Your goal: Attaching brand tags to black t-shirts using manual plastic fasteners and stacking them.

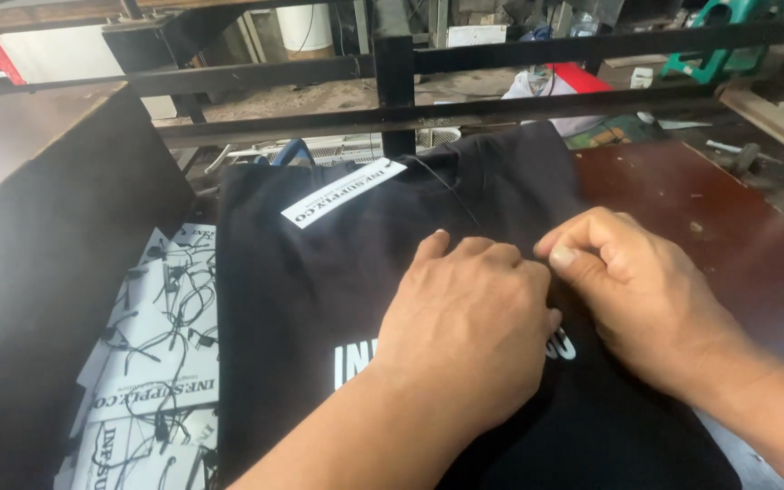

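A black garment [319, 281] with white printed lettering lies flat on a dark red-brown table [737, 227]. A white paper tag [345, 191] rests on its upper part, with a thin black string [451, 188] running from it toward my hands. My left hand [465, 327] lies palm down on the middle of the garment, fingers curled into the cloth. My right hand [632, 290] sits beside it, thumb and forefinger pinched together on the fabric, possibly on the string end; what is between the fingers is hidden.
A pile of white tags with black strings [151, 363] lies left of the garment. A dark board [38, 200] rises at the left. A black metal frame [396, 82] crosses behind the table, with workshop clutter beyond it.
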